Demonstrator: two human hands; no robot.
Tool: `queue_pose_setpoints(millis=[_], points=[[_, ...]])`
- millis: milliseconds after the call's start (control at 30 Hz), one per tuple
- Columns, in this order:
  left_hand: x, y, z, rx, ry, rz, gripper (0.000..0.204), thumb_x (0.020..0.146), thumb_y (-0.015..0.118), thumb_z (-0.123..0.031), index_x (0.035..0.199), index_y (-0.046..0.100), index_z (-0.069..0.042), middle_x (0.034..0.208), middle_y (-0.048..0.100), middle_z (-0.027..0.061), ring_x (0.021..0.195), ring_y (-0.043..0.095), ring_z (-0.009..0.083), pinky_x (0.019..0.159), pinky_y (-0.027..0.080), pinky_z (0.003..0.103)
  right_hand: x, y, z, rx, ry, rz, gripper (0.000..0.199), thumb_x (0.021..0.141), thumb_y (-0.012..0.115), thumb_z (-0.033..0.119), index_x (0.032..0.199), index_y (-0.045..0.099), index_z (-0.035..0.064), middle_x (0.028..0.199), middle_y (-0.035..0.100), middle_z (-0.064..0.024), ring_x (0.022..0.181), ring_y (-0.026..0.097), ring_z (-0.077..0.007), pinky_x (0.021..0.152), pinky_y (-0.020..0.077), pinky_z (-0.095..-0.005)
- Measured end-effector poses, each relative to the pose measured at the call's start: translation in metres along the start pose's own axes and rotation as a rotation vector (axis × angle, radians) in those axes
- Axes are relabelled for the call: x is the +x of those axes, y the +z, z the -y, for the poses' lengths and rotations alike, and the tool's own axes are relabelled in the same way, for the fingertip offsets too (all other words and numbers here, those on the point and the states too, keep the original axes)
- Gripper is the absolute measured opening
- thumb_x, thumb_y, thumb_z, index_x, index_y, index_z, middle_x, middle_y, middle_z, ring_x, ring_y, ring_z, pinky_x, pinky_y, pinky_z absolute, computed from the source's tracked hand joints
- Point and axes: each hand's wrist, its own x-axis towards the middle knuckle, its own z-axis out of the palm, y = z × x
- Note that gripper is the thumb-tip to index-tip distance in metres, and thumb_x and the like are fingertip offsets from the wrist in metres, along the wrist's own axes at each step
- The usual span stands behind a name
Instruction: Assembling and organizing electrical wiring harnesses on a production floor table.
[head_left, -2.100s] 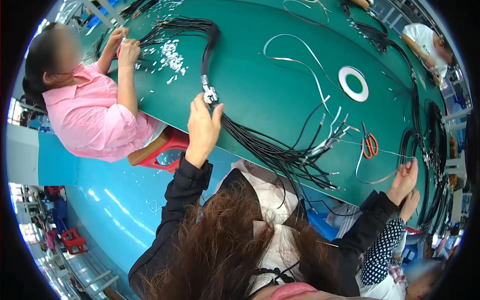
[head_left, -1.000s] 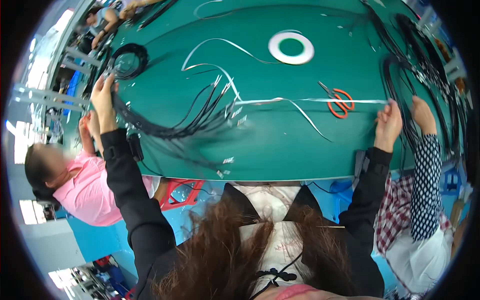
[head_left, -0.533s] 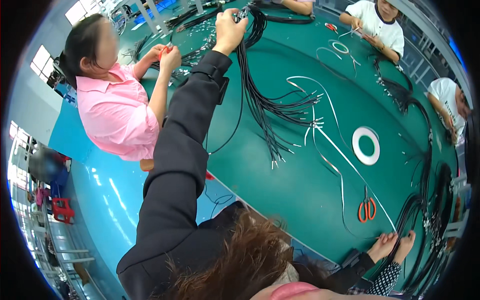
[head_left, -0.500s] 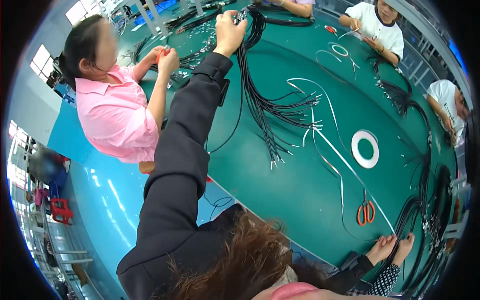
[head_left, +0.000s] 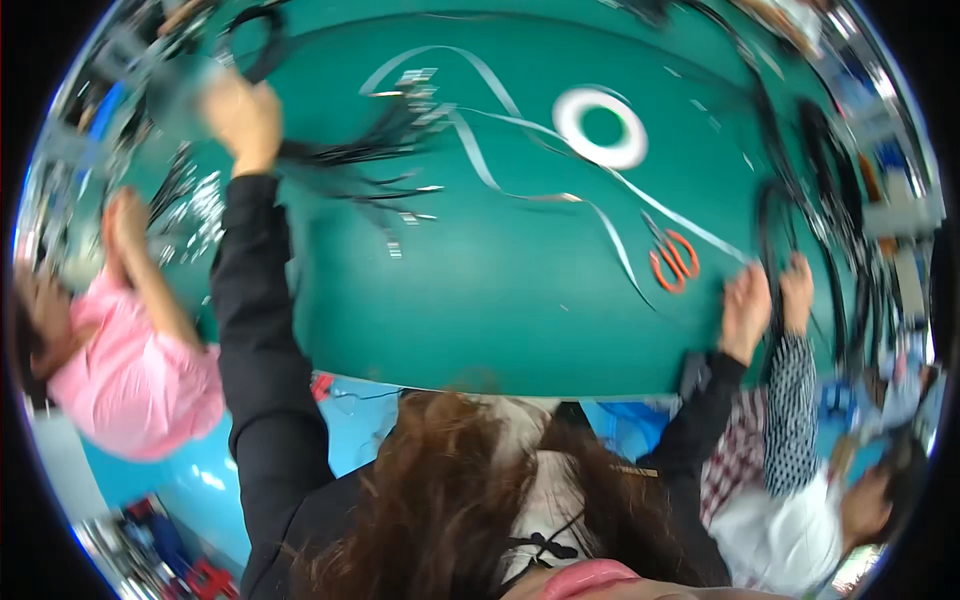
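At the far left my left hand [head_left: 242, 122], in a black sleeve, is closed at the end of a bundle of black cables [head_left: 335, 153]; motion blurs its fingertips. The cables fan to the right over the table, their silvery tips loose. On the right my right hand [head_left: 746, 305] pinches the end of a narrow white tape strip [head_left: 680, 217]. That strip stretches taut from the cable tips to my fingers. A white tape roll [head_left: 601, 128] lies beyond the strip, and red-handled scissors [head_left: 674, 260] lie just left of my right hand.
Close beside my right hand is a co-worker's hand [head_left: 797, 292] in a patterned sleeve. Another person in a pink shirt [head_left: 140, 385] works at the left. Dark cable bundles [head_left: 832, 170] line the right side of the green table [head_left: 450, 320]. A loose tape curl [head_left: 500, 187] lies mid-table.
The whole view has swung, so the table now lies more level and the cable bundle appears farther left. My left hand stays at the bundle; my right hand still has the tape end.
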Motion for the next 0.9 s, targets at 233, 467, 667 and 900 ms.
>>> queue_pose_setpoints(millis=[233, 467, 667, 900], points=[[-0.03, -0.125, -0.123, -0.82, 0.23, 0.197, 0.02, 0.082, 0.059, -0.006, 0.101, 0.059, -0.004, 0.102, 0.059, 0.013, 0.099, 0.053, 0.0304, 0.085, 0.043, 0.039, -0.041, 0.052, 0.015, -0.35, -0.17, 0.27, 0.015, 0.094, 0.049, 0.015, 0.096, 0.057, 0.002, 0.069, 0.049, 0.0028, 0.057, 0.037, -0.0042, 0.05, 0.0289, -0.0176], [-0.071, -0.288, -0.24, -1.665, 0.285, 0.582, 0.032, 0.076, 0.064, -0.003, 0.108, 0.059, -0.004, 0.109, 0.06, 0.0134, 0.106, 0.055, 0.0313, 0.091, 0.043, 0.038, -0.115, 0.084, 0.04, -0.585, -0.183, 0.594, 0.013, 0.092, 0.05, 0.013, 0.095, 0.057, 0.0022, 0.073, 0.054, 0.0007, 0.061, 0.043, -0.0034, 0.053, 0.031, -0.0172], [-0.098, -0.311, -0.266, -1.921, 0.241, 0.655, 0.028, 0.078, 0.062, -0.003, 0.106, 0.059, -0.004, 0.107, 0.061, 0.0141, 0.104, 0.055, 0.032, 0.093, 0.04, 0.039, -0.148, 0.081, 0.035, -0.783, -0.16, 0.773, 0.012, 0.091, 0.052, 0.012, 0.093, 0.056, 0.0012, 0.066, 0.052, 0.0, 0.058, 0.045, -0.0058, 0.052, 0.0347, -0.0214], [-0.139, -0.29, -0.264, -1.736, 0.497, 0.692, 0.013, 0.081, 0.057, -0.005, 0.093, 0.061, -0.003, 0.087, 0.062, 0.0125, 0.089, 0.056, 0.0298, 0.087, 0.041, 0.041, -0.162, 0.062, 0.023, -0.803, -0.114, 0.748, 0.014, 0.091, 0.051, 0.012, 0.087, 0.057, 0.0002, 0.062, 0.049, 0.0011, 0.056, 0.043, -0.005, 0.049, 0.0322, -0.0215]])
